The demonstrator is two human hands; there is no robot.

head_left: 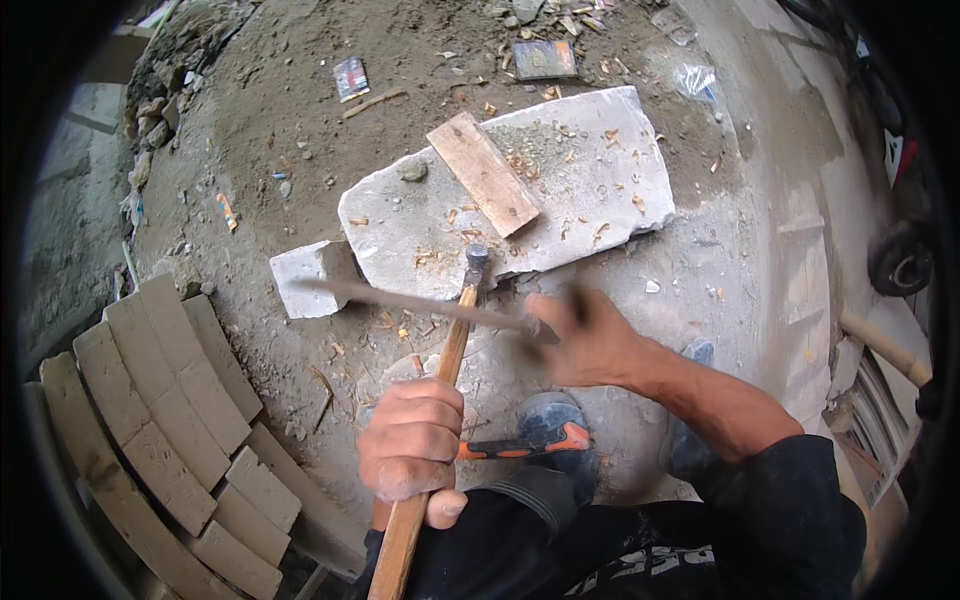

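My left hand point(410, 440) is closed round the wooden handle of a hammer point(476, 262), held upright in the picture with its metal head at the top. My right hand point(585, 340) is closed on a long, thin tool point(420, 302), blurred by motion, which crosses over the hammer's handle toward the left; its exact kind is unclear. Beyond them a short wooden board point(482, 173) lies on a pale, broken slab point(602, 160) scattered with shavings. A pale block point(305, 280) is at the slab's left. An orange-and-black tool point(500, 446) lies beside my shoe, partly hidden by my left hand.
Stacked tan blocks point(172, 410) are at the lower left. Dirt with rubble point(160, 115) and litter surrounds the slab. At the right edge are a black wheel point(895, 258) and a wooden pole point(875, 345). My shoes point(547, 410) stand on the dusty concrete just below the slab.
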